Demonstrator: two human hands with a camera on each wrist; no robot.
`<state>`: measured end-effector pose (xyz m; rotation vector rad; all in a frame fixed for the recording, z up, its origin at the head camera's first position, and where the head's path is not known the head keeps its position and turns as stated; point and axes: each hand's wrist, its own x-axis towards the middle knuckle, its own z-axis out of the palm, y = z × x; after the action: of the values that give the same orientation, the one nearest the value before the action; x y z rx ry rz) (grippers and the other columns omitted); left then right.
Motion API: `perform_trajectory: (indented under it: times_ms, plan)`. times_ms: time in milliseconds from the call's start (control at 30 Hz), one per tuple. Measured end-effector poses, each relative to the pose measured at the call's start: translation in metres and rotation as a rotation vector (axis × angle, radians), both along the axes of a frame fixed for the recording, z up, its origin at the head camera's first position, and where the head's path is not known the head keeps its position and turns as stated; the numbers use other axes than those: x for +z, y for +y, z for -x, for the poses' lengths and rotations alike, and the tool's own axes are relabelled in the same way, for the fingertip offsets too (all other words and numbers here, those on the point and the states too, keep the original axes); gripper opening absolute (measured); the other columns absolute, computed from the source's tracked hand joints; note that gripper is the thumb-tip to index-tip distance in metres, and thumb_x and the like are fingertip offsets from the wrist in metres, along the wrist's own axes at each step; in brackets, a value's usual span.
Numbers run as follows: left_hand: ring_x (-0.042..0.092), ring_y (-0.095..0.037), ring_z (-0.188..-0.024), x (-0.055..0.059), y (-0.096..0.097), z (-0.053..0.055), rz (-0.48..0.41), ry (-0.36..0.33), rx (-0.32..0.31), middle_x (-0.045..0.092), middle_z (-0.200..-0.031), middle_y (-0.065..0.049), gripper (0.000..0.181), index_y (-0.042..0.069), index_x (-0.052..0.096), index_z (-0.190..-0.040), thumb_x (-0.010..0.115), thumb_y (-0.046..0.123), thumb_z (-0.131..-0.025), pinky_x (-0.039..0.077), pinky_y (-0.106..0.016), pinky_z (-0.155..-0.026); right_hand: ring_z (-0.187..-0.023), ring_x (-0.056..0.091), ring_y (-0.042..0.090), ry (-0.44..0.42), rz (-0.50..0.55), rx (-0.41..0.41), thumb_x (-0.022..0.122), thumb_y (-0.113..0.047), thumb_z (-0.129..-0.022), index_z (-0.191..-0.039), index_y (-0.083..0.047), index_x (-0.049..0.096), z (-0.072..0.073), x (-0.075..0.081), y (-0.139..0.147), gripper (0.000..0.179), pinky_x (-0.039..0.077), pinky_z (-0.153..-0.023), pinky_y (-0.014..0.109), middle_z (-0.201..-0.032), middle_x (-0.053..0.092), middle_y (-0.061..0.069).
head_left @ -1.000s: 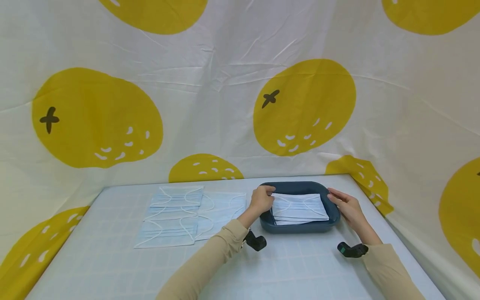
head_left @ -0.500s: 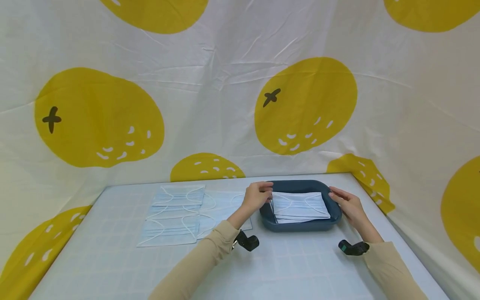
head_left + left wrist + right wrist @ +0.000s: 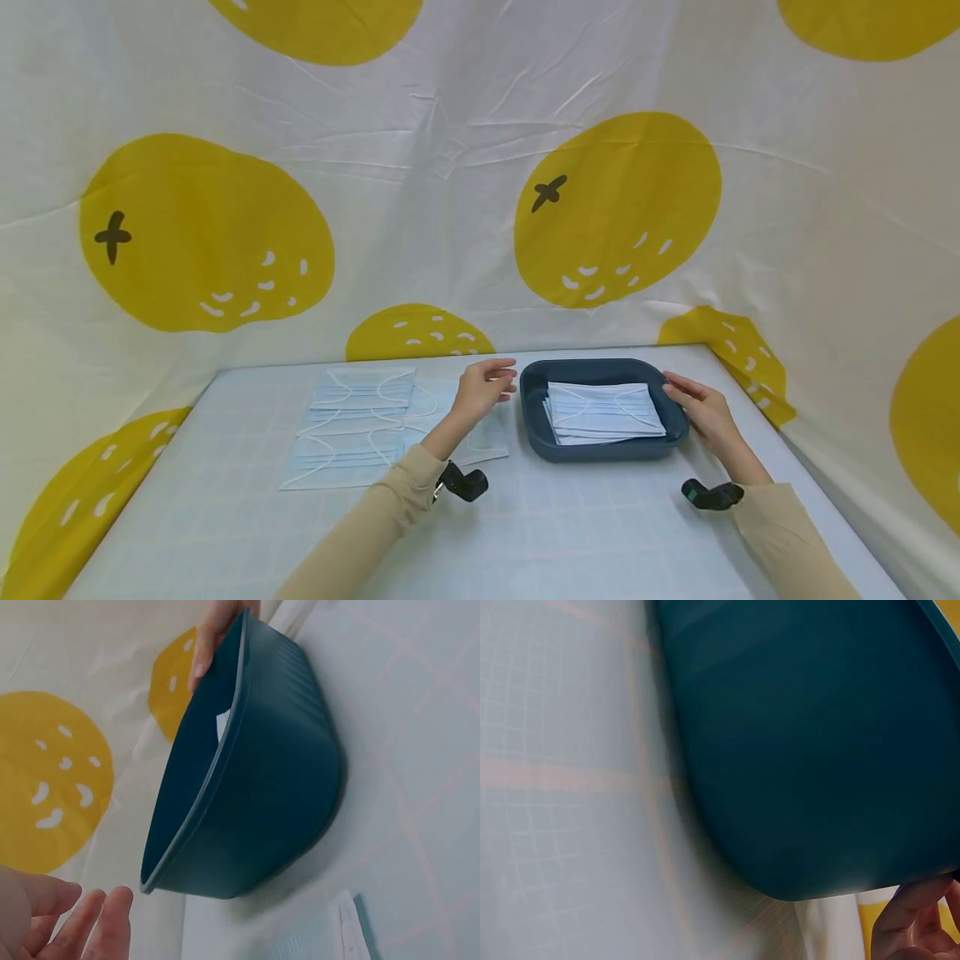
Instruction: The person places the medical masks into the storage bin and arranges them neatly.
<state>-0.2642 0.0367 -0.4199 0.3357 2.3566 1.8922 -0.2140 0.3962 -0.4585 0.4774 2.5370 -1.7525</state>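
A dark blue plastic basin [image 3: 600,452] stands at the right of the table, holding a slightly fanned stack of pale blue face masks [image 3: 607,410]. My left hand [image 3: 477,396] is in the air left of the basin, over the loose masks, fingers loosely bent with nothing between them. In the left wrist view those fingertips [image 3: 116,907] are apart from the rim. My right hand [image 3: 707,417] holds the basin's right rim between thumb and fingers; the right wrist view shows the thumb [image 3: 904,911] against the outer wall [image 3: 817,750].
More face masks [image 3: 348,433] lie flat and overlapping on the left half of the table [image 3: 585,533]. A white curtain [image 3: 450,217] with yellow fruit prints hangs behind the table and along its sides. Black cameras sit at both wrists.
My left hand has let go at the basin's left side and moved left, away from it, leaving the mask stack inside. The right hand stays at the rim.
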Motion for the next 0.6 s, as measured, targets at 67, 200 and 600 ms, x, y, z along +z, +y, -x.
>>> perform_trajectory:
  times_ms: [67, 200, 600]
  plan:
    - [0.072, -0.027, -0.082, -0.001, -0.009, 0.0, 0.004, 0.002, 0.017, 0.068, -0.111, -0.025, 0.03, -0.001, 0.064, -0.122, 0.059, 0.001, -0.092, 0.06, -0.03, -0.069, -0.142, 0.029, 0.032, 0.0, 0.001, 0.004, 0.049, -0.046, -0.097, -0.149, -0.008, 0.032, -0.001, 0.001, -0.001, 0.067, 0.028, -0.114, 0.043, -0.155, 0.03, 0.017]
    - [0.072, -0.026, -0.084, -0.003, -0.028, 0.001, -0.004, 0.004, 0.056, 0.068, -0.112, -0.024, 0.03, 0.0, 0.063, -0.122, 0.059, 0.002, -0.092, 0.06, -0.03, -0.07, -0.143, 0.028, 0.033, -0.001, 0.006, 0.007, 0.049, -0.045, -0.097, -0.15, -0.008, 0.031, -0.002, 0.002, -0.002, 0.067, 0.028, -0.115, 0.044, -0.156, 0.029, 0.018]
    - [0.071, -0.025, -0.083, -0.022, -0.091, 0.006, 0.067, 0.011, 0.148, 0.066, -0.113, -0.026, 0.03, -0.002, 0.063, -0.121, 0.06, 0.003, -0.092, 0.06, -0.03, -0.07, -0.143, 0.026, 0.034, -0.002, 0.008, 0.009, 0.049, -0.048, -0.096, -0.15, -0.008, 0.031, -0.002, -0.001, -0.001, 0.069, 0.028, -0.114, 0.045, -0.156, 0.027, 0.018]
